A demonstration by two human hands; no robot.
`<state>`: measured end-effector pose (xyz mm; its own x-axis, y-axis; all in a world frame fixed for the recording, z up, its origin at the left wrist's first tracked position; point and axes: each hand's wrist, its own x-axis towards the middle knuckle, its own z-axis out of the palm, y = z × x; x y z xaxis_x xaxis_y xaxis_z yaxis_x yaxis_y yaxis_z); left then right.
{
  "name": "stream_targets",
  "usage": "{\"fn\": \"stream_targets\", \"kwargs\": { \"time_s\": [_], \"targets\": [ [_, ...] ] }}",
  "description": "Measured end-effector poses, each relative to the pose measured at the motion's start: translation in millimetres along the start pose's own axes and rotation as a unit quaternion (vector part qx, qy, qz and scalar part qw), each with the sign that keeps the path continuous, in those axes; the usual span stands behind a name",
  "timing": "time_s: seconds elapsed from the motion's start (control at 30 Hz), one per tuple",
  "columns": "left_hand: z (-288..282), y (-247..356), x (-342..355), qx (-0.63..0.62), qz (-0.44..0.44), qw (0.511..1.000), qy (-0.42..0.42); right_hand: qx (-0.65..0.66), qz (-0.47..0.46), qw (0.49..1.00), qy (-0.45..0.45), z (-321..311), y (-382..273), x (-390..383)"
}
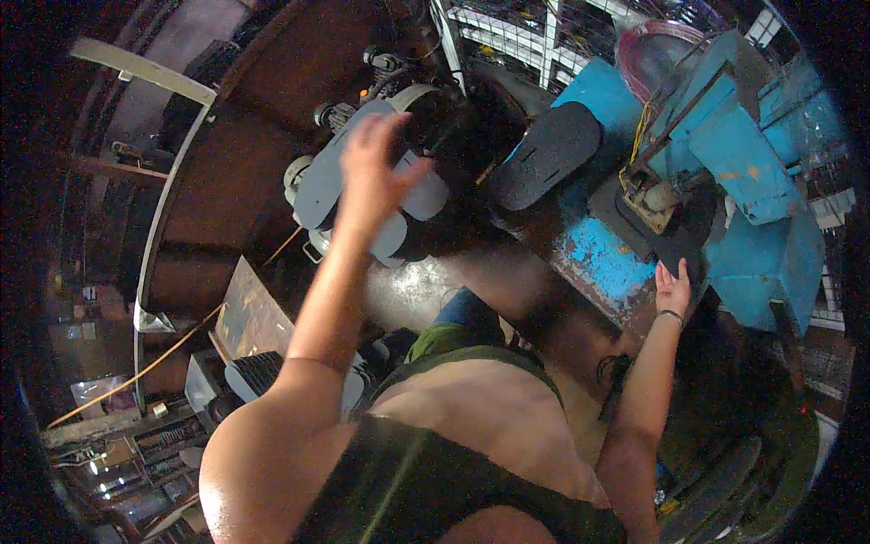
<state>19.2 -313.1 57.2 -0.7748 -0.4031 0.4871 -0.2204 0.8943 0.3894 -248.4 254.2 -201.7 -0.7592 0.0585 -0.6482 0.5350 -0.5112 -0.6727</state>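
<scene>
My left hand (373,168) is raised, slightly blurred, with fingers and thumb apart. It is over several grey sole-shaped pieces (317,189) and seems to hold none. At the blue machine (743,172), my right hand (671,292) has its fingers at the near edge of a dark sole-shaped piece (693,234) and appears to grip it. That piece lies partly beneath the machine's metal head (654,201), which hides some of it. Another dark sole-shaped piece (548,154) lies farther left on the machine.
A curved brown panel (227,154) stands at the left. Below it are a worn board (254,313) and a stack of dark sole-shaped pieces (249,376). Yellow wires (639,136) hang by the machine's head. A reddish coil (657,50) is behind it.
</scene>
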Motion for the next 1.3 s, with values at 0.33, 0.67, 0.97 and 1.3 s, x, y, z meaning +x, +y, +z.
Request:
{"fn": "stream_targets", "kwargs": {
  "time_s": [0.33, 0.67, 0.97, 1.3],
  "targets": [
    [-93, -48, -3, 0.059, -0.160, 0.984, -0.039, -0.066, -0.128, 0.988, 0.049, -23, 10, -93],
    [70, 245, -128, -0.668, -0.501, 0.418, -0.357, -0.425, -0.348, 0.777, -0.307, 14, 49, -359],
    [120, 244, -144, -0.470, -0.383, 0.596, -0.527, -0.047, -0.391, 0.834, 0.386, -224, 26, -409],
    [147, 243, -135, -0.401, -0.282, 0.623, -0.609, 0.100, -0.315, 0.723, 0.606, -441, 161, -360]
  ]
}}
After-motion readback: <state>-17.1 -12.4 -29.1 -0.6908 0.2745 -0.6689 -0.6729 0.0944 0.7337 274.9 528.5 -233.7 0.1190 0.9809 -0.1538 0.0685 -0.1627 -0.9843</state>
